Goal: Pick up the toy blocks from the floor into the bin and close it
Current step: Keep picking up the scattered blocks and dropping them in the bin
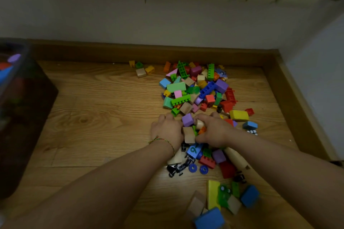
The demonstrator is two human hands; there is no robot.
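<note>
left grip [166, 130]: your fingers are curled against the clump [188, 120], on its left side.
right grip [214, 132]: curled round the same clump, fingers over, thumb on the near side.
clump: purple, wood, green and orange blocks squeezed between both grips.
pile [195, 89]: on the floor [93, 117] just beyond the grips; more under your right forearm.
bin [22, 113]: well left of the left grip, blurred, blocks inside.

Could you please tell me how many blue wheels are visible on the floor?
2. One blue wheel lies beside the black toy; the other is just right of it. Others may be hidden in the pile.
</note>
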